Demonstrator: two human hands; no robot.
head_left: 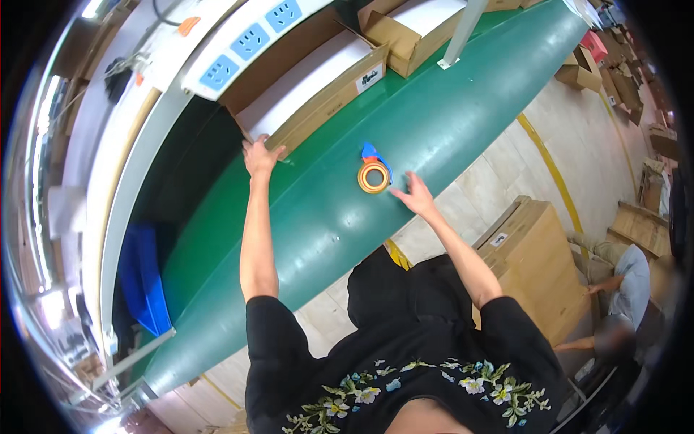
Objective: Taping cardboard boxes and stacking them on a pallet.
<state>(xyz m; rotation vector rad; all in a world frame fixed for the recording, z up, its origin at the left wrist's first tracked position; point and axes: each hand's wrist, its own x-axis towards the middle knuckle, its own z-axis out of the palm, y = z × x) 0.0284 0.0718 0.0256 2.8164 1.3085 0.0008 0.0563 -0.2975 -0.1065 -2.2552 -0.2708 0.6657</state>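
My left hand point(260, 156) is at the near left corner of a long open cardboard box point(318, 108), with its thumb and fingers on either side of that corner. White contents, which I cannot make out further, fill the inside of the box. My right hand point(415, 195) hovers over the green table point(325, 224), fingers spread and nothing in them. Just left of it lies a tape dispenser point(369, 153) with a blue and orange holder. Its roll of tan tape point(373, 176) rests flat on the table.
A second open box point(408, 36) stands farther back, beside a metal post point(463, 36). A white power strip point(249, 42) runs above the first box. At left is a blue bin point(144, 282). Right of me, a large carton point(535, 267) stands near another person point(629, 289).
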